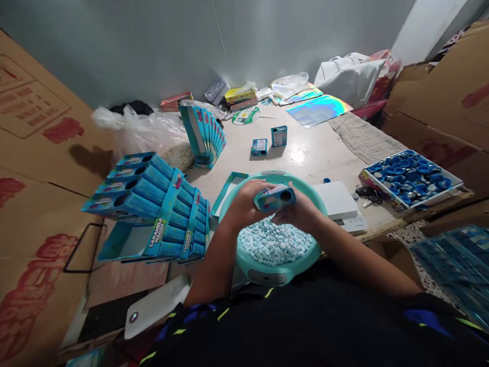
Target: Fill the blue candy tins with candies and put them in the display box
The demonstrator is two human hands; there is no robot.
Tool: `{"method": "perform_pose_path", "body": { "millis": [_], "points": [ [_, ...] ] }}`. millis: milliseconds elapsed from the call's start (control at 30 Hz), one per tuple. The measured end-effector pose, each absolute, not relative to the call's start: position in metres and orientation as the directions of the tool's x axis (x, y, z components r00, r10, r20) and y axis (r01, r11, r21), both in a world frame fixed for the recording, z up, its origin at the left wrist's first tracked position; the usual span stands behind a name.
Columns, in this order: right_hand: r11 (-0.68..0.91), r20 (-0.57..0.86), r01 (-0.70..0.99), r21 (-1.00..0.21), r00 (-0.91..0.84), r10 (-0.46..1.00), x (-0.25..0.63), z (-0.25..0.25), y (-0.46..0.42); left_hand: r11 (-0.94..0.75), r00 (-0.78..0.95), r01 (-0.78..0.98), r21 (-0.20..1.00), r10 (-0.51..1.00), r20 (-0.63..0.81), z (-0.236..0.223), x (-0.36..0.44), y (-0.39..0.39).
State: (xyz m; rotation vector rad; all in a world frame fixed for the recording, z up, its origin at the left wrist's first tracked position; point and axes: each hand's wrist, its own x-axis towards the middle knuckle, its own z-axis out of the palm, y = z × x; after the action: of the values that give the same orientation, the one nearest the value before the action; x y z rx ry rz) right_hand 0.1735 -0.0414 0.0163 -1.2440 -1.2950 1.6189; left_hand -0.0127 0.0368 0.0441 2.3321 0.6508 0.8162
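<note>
A small blue candy box (272,199) with a round dark hole in its end is held over a turquoise basin (321,250). My left hand (246,201) wraps round the box from the left. From the right, my right hand (300,211) closes on the same box, with its fingers partly hidden beneath it. Pale blue and white candies (273,244) fill the bottom of the basin. Behind the basin's left rim lies an open blue display tray (229,188). Two more small boxes, one upright (279,136) and one lower (259,147), stand farther back.
Stacked display trays of blue boxes (164,214) rise at the left, with folded cartons (204,135) behind them. On the right are a white scale (336,201), keys (369,193) and a box of blue caps (410,178). Large cardboard boxes (34,204) flank the table.
</note>
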Motion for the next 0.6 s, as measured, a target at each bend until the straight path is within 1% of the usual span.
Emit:
{"method": "perform_pose_path", "body": {
  "millis": [33, 67, 100, 133, 167, 200, 233, 267, 300, 333, 400, 467, 600],
  "points": [
    [-0.274, -0.278, 0.056, -0.96, -0.293, 0.915, 0.177, 0.017, -0.041, -0.66, 0.612, 0.291, 0.693, 0.685, 0.395, 0.043, -0.013, 0.037],
    [-0.301, -0.308, 0.069, -0.951, -0.259, 0.915, 0.182, 0.018, -0.04, -0.594, 0.515, 0.324, 0.736, 0.763, 0.39, 0.041, -0.013, 0.038],
    [-0.304, -0.326, 0.136, -0.943, -0.195, 0.925, 0.187, 0.018, -0.037, -0.522, 0.415, 0.341, 0.782, 0.83, 0.373, 0.039, -0.013, 0.041],
    [-0.27, -0.321, 0.3, -0.915, -0.135, 0.937, 0.192, 0.017, -0.032, -0.458, 0.334, 0.343, 0.82, 0.876, 0.349, 0.036, -0.012, 0.045],
    [-0.22, -0.304, 0.506, -0.834, -0.088, 0.949, 0.197, 0.015, -0.026, -0.411, 0.286, 0.335, 0.848, 0.902, 0.324, 0.032, -0.011, 0.05],
    [-0.177, -0.306, 0.692, -0.699, -0.066, 0.95, 0.201, 0.012, -0.019, -0.376, 0.267, 0.319, 0.87, 0.917, 0.298, 0.028, -0.01, 0.055],
    [-0.144, -0.342, 0.811, -0.567, -0.073, 0.937, 0.203, 0.009, -0.012, -0.349, 0.27, 0.307, 0.885, 0.924, 0.27, 0.024, -0.01, 0.061],
    [-0.116, -0.404, 0.874, -0.471, -0.098, 0.909, 0.203, 0.005, -0.004, -0.325, 0.289, 0.294, 0.899, 0.927, 0.24, 0.02, -0.009, 0.065],
    [-0.091, -0.472, 0.908, -0.408, -0.125, 0.873, 0.2, 0.002, 0.001, -0.305, 0.316, 0.282, 0.91, 0.925, 0.212, 0.017, -0.008, 0.068],
    [-0.067, -0.528, 0.924, -0.377, -0.155, 0.835, 0.194, -0.001, 0.005, -0.29, 0.341, 0.273, 0.917, 0.921, 0.19, 0.014, -0.008, 0.07],
    [-0.01, -0.579, 0.939, -0.343, -0.203, 0.79, 0.177, -0.005, 0.006, -0.271, 0.377, 0.265, 0.925, 0.912, 0.16, 0.009, -0.009, 0.069],
    [0.081, -0.569, 0.94, -0.333, -0.268, 0.778, 0.156, -0.006, -0.004, -0.264, 0.4, 0.272, 0.925, 0.906, 0.141, 0.005, -0.011, 0.064],
    [0.338, -0.511, 0.868, -0.365, -0.49, 0.706, 0.133, -0.005, -0.037, -0.248, 0.429, 0.286, 0.926, 0.897, 0.108, 0.001, -0.016, 0.059]
  ]
}}
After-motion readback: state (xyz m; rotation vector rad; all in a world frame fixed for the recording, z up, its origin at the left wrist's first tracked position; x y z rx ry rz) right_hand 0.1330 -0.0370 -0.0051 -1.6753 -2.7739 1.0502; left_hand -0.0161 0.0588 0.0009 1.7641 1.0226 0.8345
